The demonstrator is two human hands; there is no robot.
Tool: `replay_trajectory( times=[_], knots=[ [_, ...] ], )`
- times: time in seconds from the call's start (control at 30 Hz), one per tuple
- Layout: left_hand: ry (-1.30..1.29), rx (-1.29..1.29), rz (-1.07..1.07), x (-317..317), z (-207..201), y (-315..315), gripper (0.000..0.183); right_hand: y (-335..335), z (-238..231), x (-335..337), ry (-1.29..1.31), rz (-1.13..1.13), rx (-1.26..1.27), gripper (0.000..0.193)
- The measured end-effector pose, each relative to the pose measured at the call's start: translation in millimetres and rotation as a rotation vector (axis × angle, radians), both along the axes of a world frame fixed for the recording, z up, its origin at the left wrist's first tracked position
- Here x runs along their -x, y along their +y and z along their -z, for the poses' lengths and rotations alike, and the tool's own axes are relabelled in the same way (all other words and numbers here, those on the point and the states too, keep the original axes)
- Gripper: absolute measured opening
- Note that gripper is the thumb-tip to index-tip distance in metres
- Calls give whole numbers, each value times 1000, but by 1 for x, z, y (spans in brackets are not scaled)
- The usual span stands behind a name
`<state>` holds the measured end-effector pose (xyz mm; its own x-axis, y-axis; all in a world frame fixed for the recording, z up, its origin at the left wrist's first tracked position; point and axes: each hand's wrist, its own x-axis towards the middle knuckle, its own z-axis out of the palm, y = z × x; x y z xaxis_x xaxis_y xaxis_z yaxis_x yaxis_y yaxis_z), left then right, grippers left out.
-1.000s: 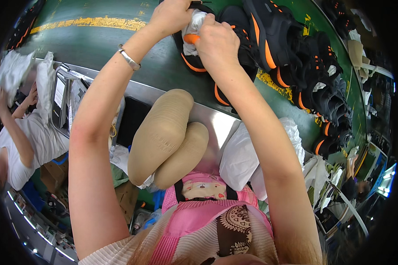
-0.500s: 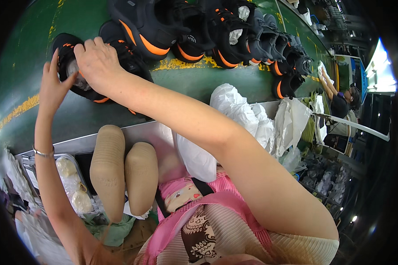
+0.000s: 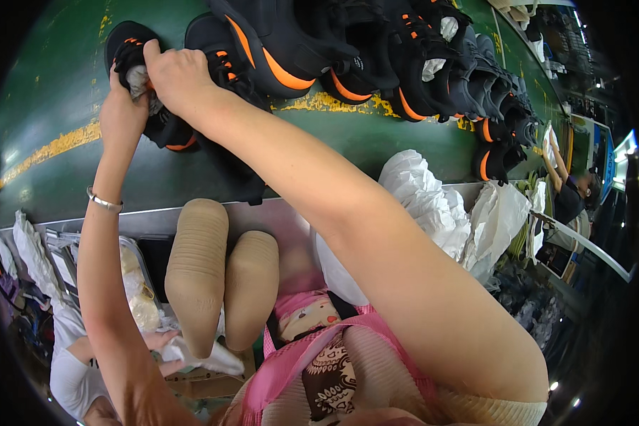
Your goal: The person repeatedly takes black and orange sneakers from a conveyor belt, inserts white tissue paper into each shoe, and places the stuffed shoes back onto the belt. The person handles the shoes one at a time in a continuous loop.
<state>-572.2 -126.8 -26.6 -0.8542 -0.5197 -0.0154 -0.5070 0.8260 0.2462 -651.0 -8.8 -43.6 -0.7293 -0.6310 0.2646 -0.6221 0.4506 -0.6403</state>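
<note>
On the green table at the far left lies a black sneaker (image 3: pixel 129 41) with orange laces. Crumpled pale paper (image 3: pixel 138 81) shows inside its opening. My left hand (image 3: pixel 123 110) grips the shoe's left side, its thumb bent in by the paper. From the other side, my right hand (image 3: pixel 181 77) is closed at the shoe's collar, fingertips partly hidden, so exactly what they pinch is hard to see. A second black sneaker (image 3: pixel 227 71) lies close beside, partly behind my right forearm.
More black sneakers (image 3: pixel 405 78) with orange soles line the table toward the right. Two beige foot-shaped forms (image 3: pixel 199 263) stand near me. White crumpled paper (image 3: pixel 426 206) is heaped by the table edge. One co-worker (image 3: pixel 574 195) is far right; another person's hands (image 3: pixel 165 348) show lower left.
My left hand's spread fingers and thumb have closed in on the sneaker. My right hand stays at its collar. The view has shifted, and another person's hands have appeared at lower left.
</note>
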Motion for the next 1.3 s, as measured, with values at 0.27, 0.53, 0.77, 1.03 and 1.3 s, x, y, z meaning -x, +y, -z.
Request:
replay_trajectory(
  times=[0.27, 0.53, 0.77, 1.03, 1.3],
  knots=[
    [154, 251, 286, 18, -61, 16, 57, 170, -96, 36, 160, 130, -119, 21],
    [128, 6, 557, 122, -68, 225, 37, 409, -35, 130, 278, 420, -547, 76],
    [-548, -18, 336, 178, -40, 255, 48, 414, -9, 157, 148, 506, -697, 60],
    [-305, -138, 201, 163, -15, 282, 48, 463, -33, 199, -283, 364, -460, 54],
    [-375, -224, 305, 190, -24, 353, 41, 561, -45, 235, -743, 324, 203, 44]
  ],
)
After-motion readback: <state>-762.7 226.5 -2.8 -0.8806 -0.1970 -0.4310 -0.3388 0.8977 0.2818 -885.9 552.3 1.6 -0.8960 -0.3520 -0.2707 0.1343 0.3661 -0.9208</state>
